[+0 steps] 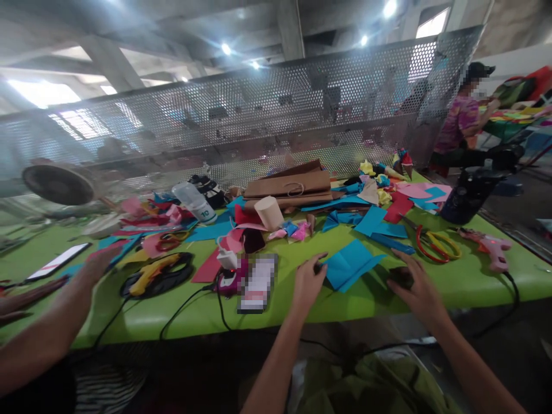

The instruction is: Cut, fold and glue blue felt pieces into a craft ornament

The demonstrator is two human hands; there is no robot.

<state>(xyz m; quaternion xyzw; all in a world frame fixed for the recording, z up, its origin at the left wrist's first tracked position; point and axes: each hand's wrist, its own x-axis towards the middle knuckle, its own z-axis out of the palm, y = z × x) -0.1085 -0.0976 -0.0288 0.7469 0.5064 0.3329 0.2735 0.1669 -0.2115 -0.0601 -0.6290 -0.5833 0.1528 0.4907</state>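
Observation:
A folded sheet of blue paper [351, 265] lies on the green table between my hands. My left hand [309, 280] is at its left edge, thumb and forefinger slightly apart with a dark gap between them; whether it touches the paper is hard to tell. To the right of the sheet, my right hand [416, 282] is spread, thumb and forefinger apart, holding nothing. Just beyond it lie blue strips [390, 241]. Scissors with red and yellow handles [435, 244] rest to the right, beside a pink glue gun [495, 250].
Another person's arm [64, 305] reaches in from the left near a yellow glue gun [150, 275]. A phone [257, 283] and a pink power socket [233, 283] with cables sit left of me. Behind stand a bottle [194, 201], a cream roll [268, 213] and brown paper [288, 185].

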